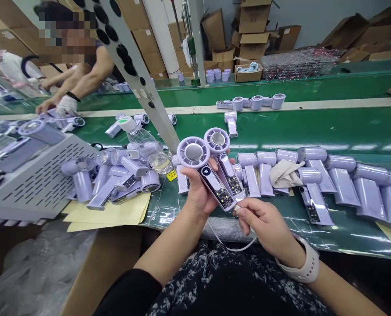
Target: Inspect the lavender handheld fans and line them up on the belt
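Observation:
My left hand (pixel 200 191) is wrapped round two lilac handheld fans side by side. The nearer handheld fan (pixel 193 152) has a round head with a silver disc, a small lit display and a bare circuit board along its handle. Behind it, the second handheld fan (pixel 218 138) shows a similar open handle. At the bottom end of the handles, my right hand (pixel 261 219) pinches the plug of a white cable (pixel 238 249). The plug touches the handle end; whether it sits fully inside is hidden by my fingers.
Several lilac fans (pixel 342 180) lie in a row at right, with a white cloth (pixel 285 173) among them. Left are a fan pile (pixel 116 171), a plastic bottle (pixel 146 142), a perforated metal box (pixel 51 175) and a slanted post (pixel 139 74). A co-worker's gloved hand (pixel 67 106) reaches among fans.

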`<state>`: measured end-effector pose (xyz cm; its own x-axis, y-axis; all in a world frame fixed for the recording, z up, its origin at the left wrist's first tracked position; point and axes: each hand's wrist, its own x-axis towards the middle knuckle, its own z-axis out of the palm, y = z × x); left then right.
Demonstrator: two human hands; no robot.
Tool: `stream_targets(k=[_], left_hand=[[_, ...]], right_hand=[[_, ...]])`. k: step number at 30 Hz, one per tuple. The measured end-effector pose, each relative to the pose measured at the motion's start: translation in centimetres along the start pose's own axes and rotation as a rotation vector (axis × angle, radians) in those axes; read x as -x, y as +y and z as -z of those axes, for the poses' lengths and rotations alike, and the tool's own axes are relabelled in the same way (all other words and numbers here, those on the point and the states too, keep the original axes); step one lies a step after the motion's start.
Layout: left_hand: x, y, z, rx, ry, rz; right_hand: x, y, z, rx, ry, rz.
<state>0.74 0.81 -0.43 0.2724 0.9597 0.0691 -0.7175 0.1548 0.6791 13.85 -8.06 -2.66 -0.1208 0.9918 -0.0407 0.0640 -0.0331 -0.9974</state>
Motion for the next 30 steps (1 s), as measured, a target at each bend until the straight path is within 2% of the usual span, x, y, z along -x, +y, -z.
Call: stream_targets(k=[4,8,12,15,17,20,25,27,30], left_hand=[[0.3,-0.4,-0.1,-0.036,0.040,-0.080],[0.7,-0.8,-0.1,0.031,0.000,-0.060],[0.8,-0.9,0.2,0.032,0.052,-0.044],[0.9,-0.8,0.5,-0.007,0.065,-0.057],[1.0,-0.7,0.6,-0.002,0.053,-0.058],[1.4,-0.3,0.2,0.062,0.058,-0.037],[1.8,0.9,-0.6,0.173,0.051,-0.057],[1.9,1.4,-0.7,0.231,0.047,-0.024],[2.0,1.6,-0.3,0.242,0.018,-0.009]], right_hand=[[0.5,0.9,-1.2,-0.204,0.019,-0.092],[0.8,0.5,-1.1,-0.083,-0.078,-0.024],[1.0,0.8,-1.9,-0.144,0.066,-0.033],[0.9,1.1,-2.2,-0.144,0.032,-0.038],[0.8,1.0,-1.9,-0.016,0.007,0.017],[0.9,0.1,-1.4,0.212,-0.008,0.190],[1.2,-1.0,-1.4,0.261,-0.042,0.419],[1.0,-1.0,-1.5,0.245,-0.032,0.439],[0.8,-0.7,-1.3,0.229,0.033,0.305]])
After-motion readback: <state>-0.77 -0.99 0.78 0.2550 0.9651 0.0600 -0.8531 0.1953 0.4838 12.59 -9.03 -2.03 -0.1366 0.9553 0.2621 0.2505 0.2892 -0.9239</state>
